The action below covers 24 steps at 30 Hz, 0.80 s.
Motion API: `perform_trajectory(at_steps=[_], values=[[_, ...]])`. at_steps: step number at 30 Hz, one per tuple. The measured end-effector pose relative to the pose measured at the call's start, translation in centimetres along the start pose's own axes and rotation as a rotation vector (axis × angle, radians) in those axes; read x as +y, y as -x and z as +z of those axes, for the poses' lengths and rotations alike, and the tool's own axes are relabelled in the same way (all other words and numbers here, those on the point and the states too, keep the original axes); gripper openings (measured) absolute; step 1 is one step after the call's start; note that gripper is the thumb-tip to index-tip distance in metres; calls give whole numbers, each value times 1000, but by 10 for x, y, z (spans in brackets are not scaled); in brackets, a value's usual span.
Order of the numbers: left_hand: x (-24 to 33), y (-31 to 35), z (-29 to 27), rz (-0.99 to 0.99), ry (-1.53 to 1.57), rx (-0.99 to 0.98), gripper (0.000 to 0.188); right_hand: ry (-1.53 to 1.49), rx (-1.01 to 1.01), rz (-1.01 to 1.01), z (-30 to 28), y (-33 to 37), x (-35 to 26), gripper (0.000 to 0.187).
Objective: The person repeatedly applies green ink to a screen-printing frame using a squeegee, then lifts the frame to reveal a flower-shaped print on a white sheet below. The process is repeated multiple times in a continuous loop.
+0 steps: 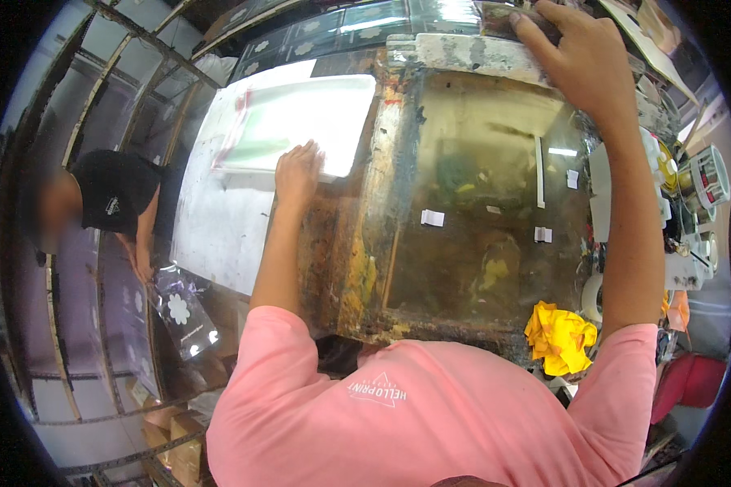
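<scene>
My left hand [298,172] is at the near right edge of a glossy white sheet [317,105], its fingers bunched on that edge. The sheet's left part, with green and red patches, is smeared. Beneath it lies a larger white board [219,219]. My right hand [585,61] reaches to the far edge of a stained printing screen [495,162], thumb and fingers around a dark brown block-like piece [518,19]; what exactly this piece is, I cannot make out. Small white tape pieces [433,217] and a white strip [540,172] stick to the screen.
A crumpled yellow cloth or paper [560,337] lies by the screen's near right corner. Tubs and cans [702,178] crowd the right side. Dark flower-printed packages [300,36] line the far edge. At left, a person in black [115,188] handles a clear flower-printed bag [179,308] beside metal racks [53,300].
</scene>
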<state>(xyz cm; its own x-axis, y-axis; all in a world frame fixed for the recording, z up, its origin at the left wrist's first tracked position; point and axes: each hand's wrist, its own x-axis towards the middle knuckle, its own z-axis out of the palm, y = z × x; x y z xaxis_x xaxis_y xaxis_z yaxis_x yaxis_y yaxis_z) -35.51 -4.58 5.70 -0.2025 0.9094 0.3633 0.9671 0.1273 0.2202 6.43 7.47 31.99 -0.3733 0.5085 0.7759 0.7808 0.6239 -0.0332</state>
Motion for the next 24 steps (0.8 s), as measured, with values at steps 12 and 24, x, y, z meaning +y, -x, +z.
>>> perform_trajectory(at_steps=[12,24], values=[[164,-6,-33,88,112,-132,45,-89,-20,-51,-4,16,36,46],[347,46,124,524,206,-316,127,-74,-103,-33,30,10,66,57]])
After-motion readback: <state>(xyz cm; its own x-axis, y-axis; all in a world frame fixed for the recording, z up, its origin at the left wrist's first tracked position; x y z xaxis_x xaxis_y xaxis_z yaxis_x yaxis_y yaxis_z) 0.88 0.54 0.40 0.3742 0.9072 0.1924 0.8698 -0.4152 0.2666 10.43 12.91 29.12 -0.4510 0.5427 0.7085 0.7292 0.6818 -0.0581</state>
